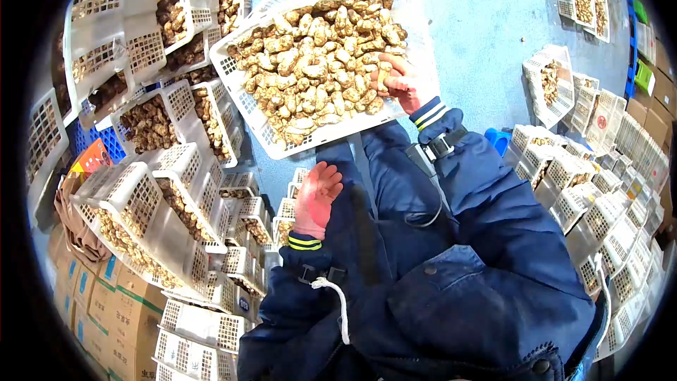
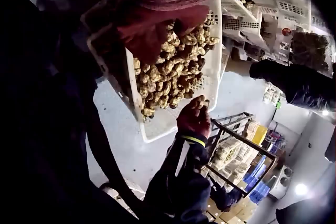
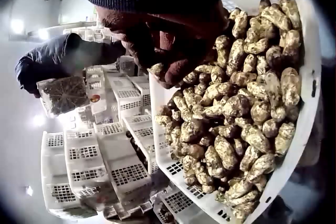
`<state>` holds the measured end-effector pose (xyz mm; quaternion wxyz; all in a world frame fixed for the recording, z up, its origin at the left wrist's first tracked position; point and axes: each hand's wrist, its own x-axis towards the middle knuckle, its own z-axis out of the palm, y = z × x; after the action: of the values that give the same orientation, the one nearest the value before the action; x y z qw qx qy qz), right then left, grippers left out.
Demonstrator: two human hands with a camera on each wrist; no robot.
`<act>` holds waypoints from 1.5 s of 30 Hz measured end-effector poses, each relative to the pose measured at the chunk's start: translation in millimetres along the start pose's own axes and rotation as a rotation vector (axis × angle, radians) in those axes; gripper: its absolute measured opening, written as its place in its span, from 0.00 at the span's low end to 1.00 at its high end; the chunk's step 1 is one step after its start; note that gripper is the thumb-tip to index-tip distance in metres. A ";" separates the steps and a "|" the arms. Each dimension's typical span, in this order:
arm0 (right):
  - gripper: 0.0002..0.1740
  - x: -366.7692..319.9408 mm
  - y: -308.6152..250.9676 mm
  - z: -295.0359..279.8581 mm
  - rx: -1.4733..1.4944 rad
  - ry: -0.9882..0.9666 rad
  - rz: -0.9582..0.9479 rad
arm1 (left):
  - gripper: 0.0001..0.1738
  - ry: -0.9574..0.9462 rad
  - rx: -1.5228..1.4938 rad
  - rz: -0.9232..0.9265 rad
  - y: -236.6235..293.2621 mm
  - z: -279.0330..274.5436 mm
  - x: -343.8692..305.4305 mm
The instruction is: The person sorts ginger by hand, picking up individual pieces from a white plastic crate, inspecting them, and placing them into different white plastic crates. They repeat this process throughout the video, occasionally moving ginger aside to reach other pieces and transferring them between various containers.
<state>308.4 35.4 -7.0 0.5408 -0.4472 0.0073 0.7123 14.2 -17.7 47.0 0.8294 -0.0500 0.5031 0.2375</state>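
A white plastic crate (image 1: 278,148) full of pale, brown-stained mushrooms (image 1: 310,56) sits in front of my legs, tilted in the head view. At its right side my right hand (image 1: 405,88) pinches a single mushroom (image 1: 383,74) between thumb and fingers. That mushroom's pale end shows below the fingertips in the right wrist view, close over the crate's edge. My left hand (image 1: 319,197) is off the near edge of the crate, palm up with loosely bent fingers, holding nothing. In the left wrist view the left hand (image 2: 152,24) covers part of the mushrooms.
Stacked white crates (image 1: 190,190) with mushrooms crowd the left side. More crates (image 1: 564,169) stand along the right, over the blue floor (image 1: 479,49). Cardboard boxes (image 1: 113,310) lie at lower left. Another person's dark sleeve (image 3: 58,61) shows beside a clear pack (image 3: 63,95).
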 end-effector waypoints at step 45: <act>0.18 35.9 -26.3 64.8 -1.064 -0.253 -0.057 | 0.23 -0.023 0.065 0.159 37.6 73.7 35.4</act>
<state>287.5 105.8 21.1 0.2559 -0.5698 -0.4313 0.6510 70.7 51.4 58.5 0.8149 0.0201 0.5033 0.2868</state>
